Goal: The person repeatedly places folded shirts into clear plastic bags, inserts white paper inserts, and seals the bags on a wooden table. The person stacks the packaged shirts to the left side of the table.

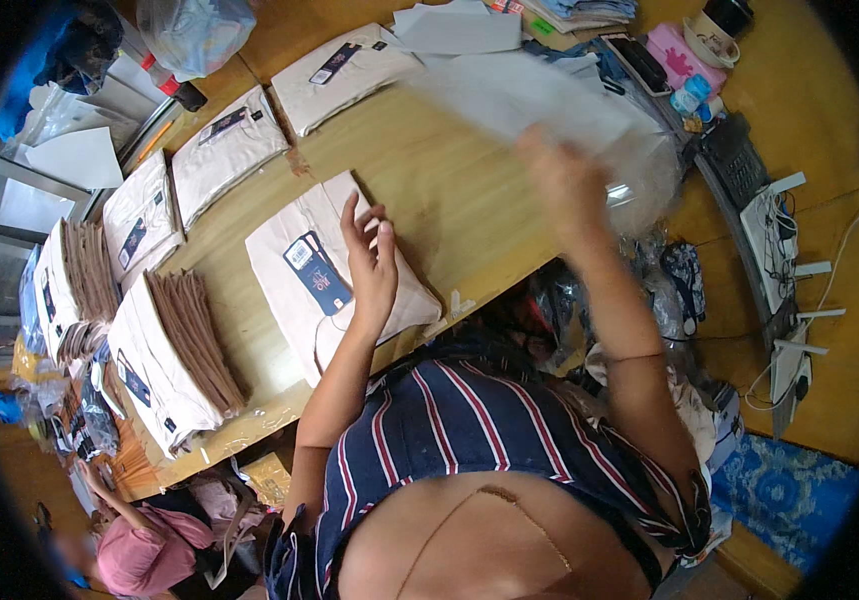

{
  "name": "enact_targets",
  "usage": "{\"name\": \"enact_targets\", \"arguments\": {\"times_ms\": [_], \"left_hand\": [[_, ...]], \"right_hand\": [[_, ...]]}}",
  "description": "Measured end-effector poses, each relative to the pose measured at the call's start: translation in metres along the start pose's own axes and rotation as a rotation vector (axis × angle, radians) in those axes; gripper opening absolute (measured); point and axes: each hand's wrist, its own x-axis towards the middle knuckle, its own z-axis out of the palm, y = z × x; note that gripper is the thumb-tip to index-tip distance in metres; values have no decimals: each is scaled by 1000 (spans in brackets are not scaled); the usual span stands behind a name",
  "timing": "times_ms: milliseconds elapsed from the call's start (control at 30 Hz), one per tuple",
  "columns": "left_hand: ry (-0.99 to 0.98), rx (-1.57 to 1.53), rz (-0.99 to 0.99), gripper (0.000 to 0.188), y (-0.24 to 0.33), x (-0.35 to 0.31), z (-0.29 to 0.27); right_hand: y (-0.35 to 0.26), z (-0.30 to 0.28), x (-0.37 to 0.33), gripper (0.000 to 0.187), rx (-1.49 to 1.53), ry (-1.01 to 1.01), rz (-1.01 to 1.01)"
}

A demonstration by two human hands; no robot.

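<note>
In front of me on the wooden table lies a folded pale cream garment (pixel 400 296), with a navy hang tag (pixel 319 275) on top. My left hand (pixel 373 262) is raised over this garment beside the tag, its fingers apart and nothing in them. To the right, my right hand (pixel 567 185) is smeared by motion. It grips the near edge of a translucent plastic bag (pixel 539 95), which is blurred and stretches away to the upper left over the table. How its fingers sit on the bag is hard to make out.
Packed folded garments (pixel 334 80) line the table's far side. Tall garment stacks (pixel 164 350) stand at the left. White sheets (pixel 459 28) lie at the back. A telephone (pixel 734 155) and power strips (pixel 784 300) are on the right. A person in pink (pixel 144 550) works at lower left.
</note>
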Motion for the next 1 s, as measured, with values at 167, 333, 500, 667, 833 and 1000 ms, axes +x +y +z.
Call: {"name": "enact_targets", "arguments": {"times_ms": [167, 333, 500, 667, 833, 1000], "left_hand": [[-309, 977, 295, 36, -25, 34, 13], [-682, 1296, 269, 45, -55, 74, 1], [-775, 1372, 277, 39, -52, 101, 23], [-889, 817, 496, 38, -81, 107, 83], [-967, 1041, 387, 72, -47, 89, 100], [-993, 1086, 401, 83, -55, 89, 99]], "right_hand": [[-73, 57, -69, 28, 519, -510, -61], [15, 79, -62, 28, 490, -305, 103], [64, 74, -50, 26, 255, -462, 188], [70, 84, -35, 33, 388, -523, 376], [98, 109, -43, 36, 439, -472, 132], [102, 110, -30, 24, 560, -551, -27]]}}
